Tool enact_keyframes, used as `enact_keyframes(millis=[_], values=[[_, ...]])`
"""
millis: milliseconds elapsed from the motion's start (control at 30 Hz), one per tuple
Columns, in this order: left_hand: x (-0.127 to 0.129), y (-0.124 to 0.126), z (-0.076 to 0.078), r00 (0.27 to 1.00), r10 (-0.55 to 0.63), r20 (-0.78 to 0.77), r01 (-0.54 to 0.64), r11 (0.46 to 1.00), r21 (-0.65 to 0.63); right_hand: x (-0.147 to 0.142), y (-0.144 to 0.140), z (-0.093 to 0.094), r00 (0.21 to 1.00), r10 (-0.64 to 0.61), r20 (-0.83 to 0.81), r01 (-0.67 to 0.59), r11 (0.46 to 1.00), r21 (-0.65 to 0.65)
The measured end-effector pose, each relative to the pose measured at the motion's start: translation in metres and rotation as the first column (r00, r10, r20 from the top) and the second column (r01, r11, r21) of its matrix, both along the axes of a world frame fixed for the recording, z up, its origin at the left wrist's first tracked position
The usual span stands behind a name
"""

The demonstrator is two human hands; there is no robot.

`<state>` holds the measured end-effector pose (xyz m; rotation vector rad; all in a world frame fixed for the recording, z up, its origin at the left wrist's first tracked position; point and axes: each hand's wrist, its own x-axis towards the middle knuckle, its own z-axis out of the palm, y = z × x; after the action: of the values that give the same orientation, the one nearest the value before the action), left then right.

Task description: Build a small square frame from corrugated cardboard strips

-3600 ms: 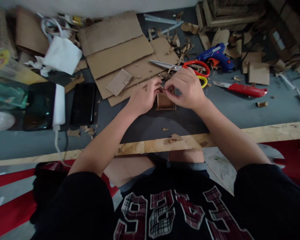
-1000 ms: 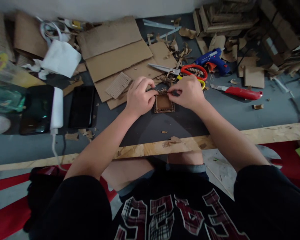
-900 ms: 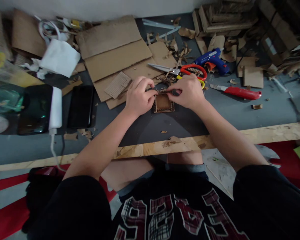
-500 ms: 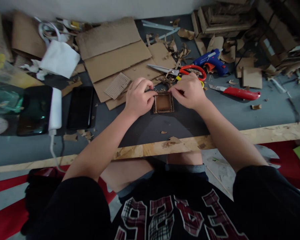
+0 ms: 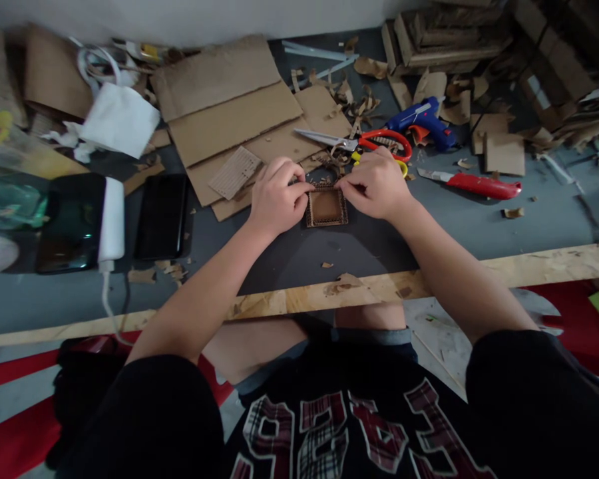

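A small square cardboard frame (image 5: 327, 207) with corrugated edges lies on the grey table between my two hands. My left hand (image 5: 279, 195) is closed at its far left corner, thumb and fingertips pinching the rim. At the far right corner my right hand (image 5: 376, 183) is closed too, its fingertips pressed on the same edge. My fingers partly cover the far side of the frame. Just beyond my right hand lie scissors (image 5: 385, 142) with red handles, and a yellow handle (image 5: 404, 167) shows partly beneath it.
Cardboard sheets (image 5: 229, 100) lie behind my left hand. A blue glue gun (image 5: 422, 122) and a red utility knife (image 5: 484, 185) are to the right. Two black phones (image 5: 160, 216) (image 5: 70, 223) and a white power bank (image 5: 112, 219) lie left. Cardboard scraps (image 5: 347, 100) are scattered about.
My right hand has shifted very slightly left along the frame's far edge. Otherwise the hands and the cardboard frame stay in place.
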<state>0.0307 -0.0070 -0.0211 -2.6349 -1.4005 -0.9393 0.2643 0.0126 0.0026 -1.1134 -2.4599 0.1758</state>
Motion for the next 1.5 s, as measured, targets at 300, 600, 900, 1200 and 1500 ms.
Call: enact_keyframes(millis=[300, 600, 900, 1200, 1500], values=[[-0.002, -0.001, -0.001, 0.994, 0.014, 0.105, -0.006, 0.997, -0.083, -0.003, -0.002, -0.005, 0.997, -0.067, -0.025, 0.066, 0.997, -0.026], [-0.015, 0.005, -0.01, 0.938, -0.268, 0.222, 0.326, 0.9, -0.29, 0.002, 0.002, -0.006, 0.973, 0.189, -0.131, -0.203, 0.974, -0.102], [-0.017, 0.012, -0.011, 0.858, -0.096, 0.504, 0.322, 0.866, -0.383, -0.002, -0.004, -0.01, 0.976, 0.193, -0.102, -0.205, 0.971, -0.126], [0.003, 0.001, -0.013, 0.677, 0.036, 0.735, 0.431, 0.79, -0.435, -0.012, -0.01, -0.003, 0.955, 0.221, -0.2, -0.23, 0.973, -0.025], [0.01, -0.005, -0.008, 0.624, 0.115, 0.773, 0.484, 0.719, -0.498, -0.01, -0.009, -0.004, 0.973, 0.078, -0.219, -0.082, 0.997, -0.012]])
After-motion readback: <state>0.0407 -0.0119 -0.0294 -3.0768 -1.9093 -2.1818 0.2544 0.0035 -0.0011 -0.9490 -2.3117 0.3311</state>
